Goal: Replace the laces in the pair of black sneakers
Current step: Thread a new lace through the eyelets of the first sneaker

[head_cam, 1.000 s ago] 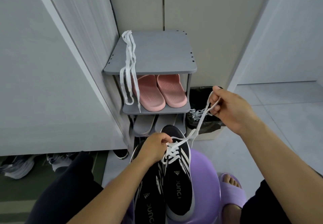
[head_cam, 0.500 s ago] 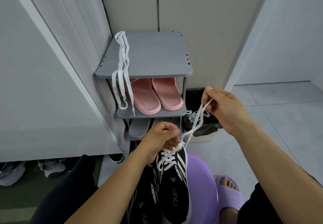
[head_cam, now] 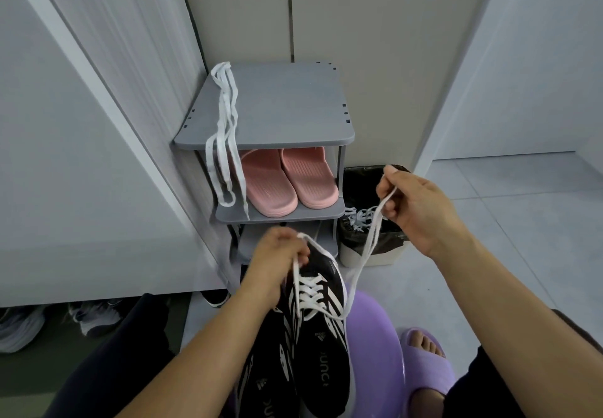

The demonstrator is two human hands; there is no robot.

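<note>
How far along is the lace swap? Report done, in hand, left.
Done: loose laces lie in the bin, likely discards; one sneaker has its lace crossed through several rows. In hand: left hand and right hand each pinch a strand of that lace. Left: finishing it, then the second sneaker, seemingly unlaced; a spare lace hangs off the rack.

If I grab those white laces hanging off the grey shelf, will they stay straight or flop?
Probably flop: the white laces drape limply over the edge of the grey shelf and dangle in loops. They look thin and flat, so likely very light. They might slide off easily, since nothing pins them.
</note>
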